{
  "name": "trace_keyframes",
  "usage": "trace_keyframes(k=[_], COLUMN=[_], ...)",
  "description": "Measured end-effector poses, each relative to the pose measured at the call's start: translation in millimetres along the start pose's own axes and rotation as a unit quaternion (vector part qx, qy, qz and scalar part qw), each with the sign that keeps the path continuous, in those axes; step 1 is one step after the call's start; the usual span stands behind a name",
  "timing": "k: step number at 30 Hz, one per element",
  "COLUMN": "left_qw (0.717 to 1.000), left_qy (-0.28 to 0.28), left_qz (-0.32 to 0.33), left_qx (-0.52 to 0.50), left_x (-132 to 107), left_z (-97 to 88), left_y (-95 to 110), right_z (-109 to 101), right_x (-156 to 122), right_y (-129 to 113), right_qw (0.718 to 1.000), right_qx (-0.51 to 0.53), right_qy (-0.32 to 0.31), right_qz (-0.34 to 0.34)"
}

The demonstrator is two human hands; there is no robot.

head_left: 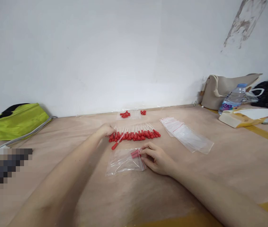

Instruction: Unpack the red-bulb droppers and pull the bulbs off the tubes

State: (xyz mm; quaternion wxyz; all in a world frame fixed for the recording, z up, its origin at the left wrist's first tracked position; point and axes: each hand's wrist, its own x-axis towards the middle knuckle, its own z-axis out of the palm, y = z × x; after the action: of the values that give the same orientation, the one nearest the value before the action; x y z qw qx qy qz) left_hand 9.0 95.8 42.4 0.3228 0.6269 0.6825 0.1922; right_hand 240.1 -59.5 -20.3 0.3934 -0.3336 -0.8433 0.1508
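A row of clear thin droppers with red bulbs (136,135) lies across the middle of the brown-covered surface, bulbs toward me. One dropper (115,146) slants out in front of the others. At the row's left end, my left hand (106,130) has its fingers closed around the stems; how many it grips is hidden. In front of the row lies a clear zip bag (124,164). My right hand (156,158) pinches the bag's right, red-lined edge. Small red tube-like pieces (135,154) show at that edge, beside my fingertips.
Several flat zip bags (187,135) fan out at right. Toward the wall, small red pieces (125,114) lie on clear plastic, with more red pieces (143,112) beside. A green bag (20,121) sits left; a water bottle (234,97), tissue pack (240,119) and grey bag (226,85) stand right.
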Motion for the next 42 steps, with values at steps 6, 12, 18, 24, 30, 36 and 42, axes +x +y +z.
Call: trace_keyframes(k=[6, 12, 18, 24, 30, 36, 42], left_qw=[0.999, 1.000, 1.000, 0.988, 0.946, 0.982, 0.994], left_qy=[0.024, 0.016, 0.007, -0.004, 0.010, 0.098, 0.071], left_qz=[-0.021, -0.015, 0.003, 0.145, 0.268, 0.121, 0.018], left_qx=[0.004, 0.002, 0.018, 0.060, 0.182, 0.110, 0.085], left_x=[9, 1, -11, -39, -65, -44, -3], left_z=[-7.7, 0.1, -3.9, 0.4, 15.7, -13.5, -25.3], left_y=[-10, -9, -6, -17, -25, -30, -39], right_z=[1, 1, 1, 1, 0, 1, 3], right_x=[-1, 0, -1, 0, 0, 0, -1], right_y=[1, 0, 1, 1, 1, 2, 5], right_qw=[1.000, 1.000, 1.000, 1.000, 1.000, 1.000, 1.000], right_qx=[-0.001, 0.000, -0.003, 0.003, -0.002, -0.001, -0.007], right_qy=[-0.005, 0.001, 0.001, -0.002, 0.000, -0.006, -0.006], right_qz=[0.002, -0.004, -0.006, -0.007, -0.006, -0.001, -0.003])
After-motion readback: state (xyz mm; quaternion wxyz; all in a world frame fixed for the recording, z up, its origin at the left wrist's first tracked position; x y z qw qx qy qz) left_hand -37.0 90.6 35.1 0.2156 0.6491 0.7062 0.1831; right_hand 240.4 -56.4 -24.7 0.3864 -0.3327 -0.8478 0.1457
